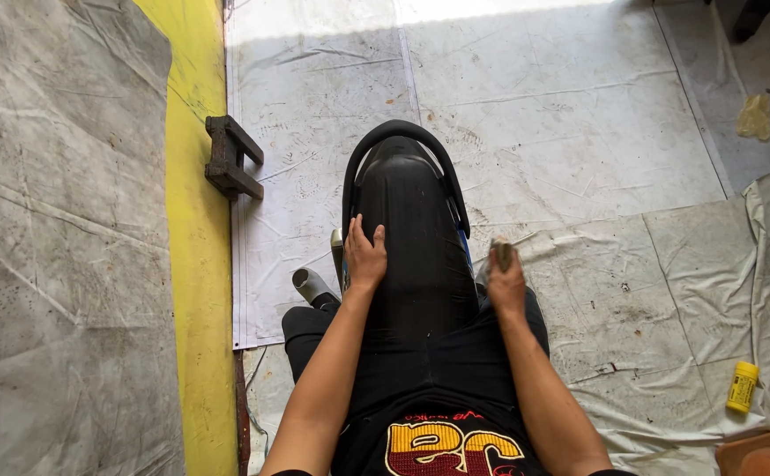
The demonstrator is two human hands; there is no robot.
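At the far left, a wrinkled grey tarpaulin [59, 238] covers the ground, dusty and creased. Beside it runs a yellow painted strip [198, 264], scuffed and smooth, and on its edge sits a small dark wooden stool [229, 157] tipped on its side.

Next comes the left hand [365, 256], laid flat with fingers spread on the left flank of a black motorcycle seat [416, 238]; it grips nothing, only rests on the surface. The seat is long and rounded, with a ribbed, matte cover, and a curved black grab rail [402, 141] loops round its rear end. Below the left hand a chrome exhaust tip [312, 284] pokes out. The person sits astride the seat in black trousers, so the seat lies directly between the two forearms.

The right hand [504, 280] is closed round a small greyish-green pad or cloth [501, 253], pressed at the right edge of the seat; what the pad is made of cannot be told. The seat looks evenly dark, with no obvious wet or cleaned patch, so how much of it has been wiped cannot be judged.

Further right, pale plastic sheets [596, 132] lie over the floor, stained and rumpled. A small yellow bottle [742, 386] lies on them near the right edge, well apart from the hands.
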